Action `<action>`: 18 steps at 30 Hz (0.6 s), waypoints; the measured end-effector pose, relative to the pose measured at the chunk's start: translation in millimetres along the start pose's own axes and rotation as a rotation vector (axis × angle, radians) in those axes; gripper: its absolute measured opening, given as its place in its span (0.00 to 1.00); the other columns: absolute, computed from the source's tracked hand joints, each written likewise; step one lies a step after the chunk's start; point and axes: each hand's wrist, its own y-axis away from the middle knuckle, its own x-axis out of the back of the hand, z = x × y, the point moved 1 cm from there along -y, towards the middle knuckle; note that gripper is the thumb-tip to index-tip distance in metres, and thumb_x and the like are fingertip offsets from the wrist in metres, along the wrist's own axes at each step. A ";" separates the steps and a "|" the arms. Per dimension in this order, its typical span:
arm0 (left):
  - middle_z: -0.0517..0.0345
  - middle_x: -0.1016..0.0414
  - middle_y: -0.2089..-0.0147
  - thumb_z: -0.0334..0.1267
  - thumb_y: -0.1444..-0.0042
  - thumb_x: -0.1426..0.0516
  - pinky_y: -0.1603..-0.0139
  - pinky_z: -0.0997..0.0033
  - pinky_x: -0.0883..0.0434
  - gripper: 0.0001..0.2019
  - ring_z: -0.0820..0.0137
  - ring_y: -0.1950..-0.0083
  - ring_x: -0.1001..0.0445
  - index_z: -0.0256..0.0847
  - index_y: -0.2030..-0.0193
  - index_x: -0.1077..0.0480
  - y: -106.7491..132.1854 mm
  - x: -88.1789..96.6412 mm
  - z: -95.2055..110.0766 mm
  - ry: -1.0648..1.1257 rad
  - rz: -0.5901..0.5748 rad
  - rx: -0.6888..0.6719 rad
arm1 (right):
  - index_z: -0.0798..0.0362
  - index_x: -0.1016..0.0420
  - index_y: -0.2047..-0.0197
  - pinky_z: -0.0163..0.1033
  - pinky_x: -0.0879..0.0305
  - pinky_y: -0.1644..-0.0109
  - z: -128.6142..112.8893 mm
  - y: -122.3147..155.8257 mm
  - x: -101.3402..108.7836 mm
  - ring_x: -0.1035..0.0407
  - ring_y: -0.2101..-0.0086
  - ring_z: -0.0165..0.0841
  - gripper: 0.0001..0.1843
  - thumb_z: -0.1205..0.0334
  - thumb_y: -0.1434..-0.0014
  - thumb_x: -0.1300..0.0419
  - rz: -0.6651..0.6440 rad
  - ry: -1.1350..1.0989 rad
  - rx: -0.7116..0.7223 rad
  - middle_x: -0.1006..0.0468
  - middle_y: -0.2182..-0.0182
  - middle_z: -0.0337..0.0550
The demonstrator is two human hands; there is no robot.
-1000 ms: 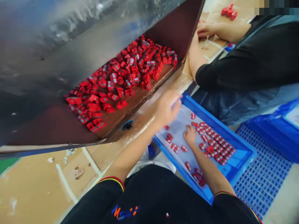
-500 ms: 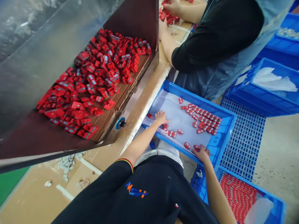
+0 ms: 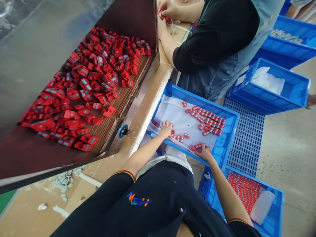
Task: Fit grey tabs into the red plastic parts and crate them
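Observation:
A shallow blue crate lined with white sheeting sits in front of me. Inside it, small red plastic parts with pale strips stand in rows toward the far right, and several lie loose. My left hand reaches over the near left part of the lining, fingers somewhat apart, beside a short row of red parts. At the near edge, the fingers of my right hand close on a red plastic part, with more red parts touching it; the fingertips are partly hidden.
A bin heaped with red parts stands on the cardboard-covered table at left. A co-worker's arm is beyond it. Blue crates stand at right; another crate holds rows of red parts. Grey pieces lie on the table.
My right hand has slid left along the crate's near edge, bringing its red part up against other loose ones. My left hand's fingers have drawn in a little. The view has shifted slightly.

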 end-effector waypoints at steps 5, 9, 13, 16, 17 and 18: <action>0.41 0.27 0.39 0.46 0.38 0.39 0.38 0.60 0.31 0.23 0.55 0.37 0.29 0.40 0.38 0.33 -2.6 5.6 2.6 0.084 0.005 -0.009 | 0.57 0.57 0.26 0.54 0.42 0.37 -26.5 -8.1 -7.4 0.35 0.38 0.55 0.55 0.33 0.43 0.41 -0.072 -0.016 -0.038 0.46 0.32 0.70; 0.45 0.27 0.38 0.44 0.39 0.38 0.38 0.59 0.30 0.20 0.55 0.36 0.30 0.44 0.42 0.30 0.8 -0.3 7.1 0.087 -0.027 -0.014 | 0.55 0.56 0.26 0.61 0.45 0.36 -33.5 -10.0 -10.4 0.40 0.36 0.59 0.55 0.33 0.44 0.41 -0.070 -0.018 -0.066 0.48 0.32 0.70; 0.41 0.39 0.29 0.49 0.44 0.35 0.37 0.50 0.32 0.32 0.47 0.29 0.41 0.47 0.35 0.37 8.1 -10.6 11.0 0.052 -0.055 -0.006 | 0.52 0.53 0.27 0.62 0.47 0.35 -29.2 -9.1 -11.0 0.42 0.35 0.59 0.50 0.35 0.43 0.42 -0.055 -0.029 -0.066 0.48 0.32 0.66; 0.42 0.43 0.28 0.54 0.47 0.34 0.38 0.51 0.30 0.37 0.46 0.30 0.39 0.48 0.33 0.39 10.1 -17.4 20.7 0.034 -0.114 -0.020 | 0.52 0.50 0.29 0.63 0.49 0.34 -26.9 -8.3 -12.4 0.42 0.36 0.59 0.47 0.38 0.43 0.41 -0.040 -0.030 -0.062 0.48 0.33 0.64; 0.41 0.45 0.27 0.54 0.50 0.33 0.40 0.49 0.29 0.38 0.44 0.31 0.39 0.49 0.34 0.38 10.2 -19.6 25.0 0.025 -0.136 -0.007 | 0.52 0.49 0.29 0.63 0.50 0.34 -26.7 -8.1 -12.7 0.42 0.36 0.59 0.46 0.39 0.43 0.40 -0.034 -0.029 -0.061 0.47 0.34 0.64; 0.40 0.46 0.27 0.53 0.52 0.31 0.41 0.48 0.28 0.40 0.41 0.31 0.38 0.49 0.34 0.38 10.4 -21.9 29.5 0.014 -0.155 0.015 | 0.52 0.48 0.30 0.63 0.50 0.34 -26.6 -7.7 -12.8 0.41 0.37 0.59 0.45 0.40 0.44 0.39 -0.029 -0.027 -0.058 0.47 0.34 0.64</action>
